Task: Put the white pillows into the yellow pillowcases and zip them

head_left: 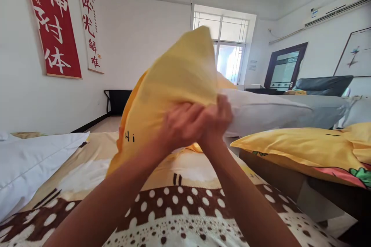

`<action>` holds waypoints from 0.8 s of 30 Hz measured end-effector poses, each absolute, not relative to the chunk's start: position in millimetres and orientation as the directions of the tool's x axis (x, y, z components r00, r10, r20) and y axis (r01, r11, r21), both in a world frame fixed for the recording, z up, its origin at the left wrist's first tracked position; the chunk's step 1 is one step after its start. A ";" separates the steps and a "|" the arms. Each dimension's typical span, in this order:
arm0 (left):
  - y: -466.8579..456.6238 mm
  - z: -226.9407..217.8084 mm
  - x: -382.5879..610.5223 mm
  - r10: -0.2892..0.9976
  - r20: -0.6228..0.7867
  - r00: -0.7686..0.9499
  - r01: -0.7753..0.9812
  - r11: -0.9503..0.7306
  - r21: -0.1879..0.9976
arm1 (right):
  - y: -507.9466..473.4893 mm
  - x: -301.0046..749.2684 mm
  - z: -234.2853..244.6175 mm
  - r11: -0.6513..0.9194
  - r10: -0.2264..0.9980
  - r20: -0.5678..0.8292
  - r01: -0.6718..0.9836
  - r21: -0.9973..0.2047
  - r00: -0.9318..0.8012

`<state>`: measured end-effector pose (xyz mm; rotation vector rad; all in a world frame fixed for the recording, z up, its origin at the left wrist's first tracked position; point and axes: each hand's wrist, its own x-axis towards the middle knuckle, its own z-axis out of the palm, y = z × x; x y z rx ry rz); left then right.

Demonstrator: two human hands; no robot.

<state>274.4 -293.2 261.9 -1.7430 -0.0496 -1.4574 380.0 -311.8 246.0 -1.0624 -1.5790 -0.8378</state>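
A yellow pillowcase with "Hi" printed on it is held up in front of me, its top corner pointing upward. My left hand is closed on the cloth near its right edge. Right beside it, touching it, my right hand is closed on the same edge; both hands are slightly blurred. A white pillow sticks out to the right from behind my right hand. How far it reaches inside the pillowcase is hidden by the cloth and my hands.
Below lies a bed with a brown, dotted blanket. Another white pillow rests at the left. On the right, a yellow-cased pillow lies over a brown box. Behind stand a dark chair and a black piece of furniture.
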 end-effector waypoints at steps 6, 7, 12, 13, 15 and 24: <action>-234.8 224.6 214.2 -0.042 0.990 0.133 0.660 -0.741 -0.120 | -281.6 363.5 240.6 0.310 0.318 0.730 0.793 0.524 -0.606; -229.7 223.3 204.0 0.044 0.996 0.078 0.670 -0.742 -0.020 | -282.8 362.8 240.0 0.336 0.291 0.702 0.756 0.561 -0.650; -225.6 228.7 164.7 0.206 0.978 -0.022 0.719 -0.677 0.159 | -299.9 382.5 239.7 0.300 0.193 0.874 0.875 0.381 -0.447; -228.1 227.6 159.9 0.213 0.977 -0.031 0.725 -0.668 0.168 | -299.7 388.9 237.3 0.263 0.155 0.954 0.942 0.210 -0.256; -235.6 220.5 152.8 0.224 0.973 -0.053 0.724 -0.663 0.192 | -292.4 399.2 228.6 0.309 0.112 0.982 0.934 -0.179 0.151; -281.6 165.7 128.5 0.430 0.902 -0.038 0.752 -0.582 0.309 | -261.2 357.2 205.0 0.686 0.624 0.670 0.131 -0.716 0.401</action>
